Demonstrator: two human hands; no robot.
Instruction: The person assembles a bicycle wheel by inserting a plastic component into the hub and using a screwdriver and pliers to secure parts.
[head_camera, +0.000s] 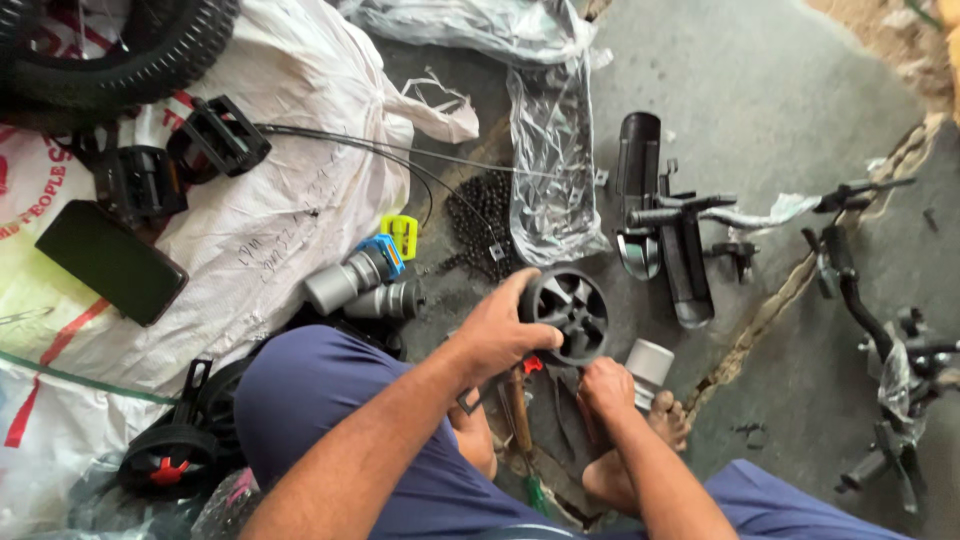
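Grey concrete floor (760, 90), bike parts all round, and both hands are down on a small wheel

Left hand (497, 335) is wrapped over the rim of the small black plastic spoked wheel (570, 312), fingers closed on its near edge, holding it upright; right hand (606, 388) sits fisted just below that grip, though what it holds I can't tell. Beside the fist lies a pale grey plastic cylinder (650, 367), under both hands a wooden-handled tool (517, 408). Best judgement: keep that left clamp firm so the wheel can't roll

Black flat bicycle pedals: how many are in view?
2. One black pedal lies on the white sack near the tyre; the other beside it. More may be hidden.
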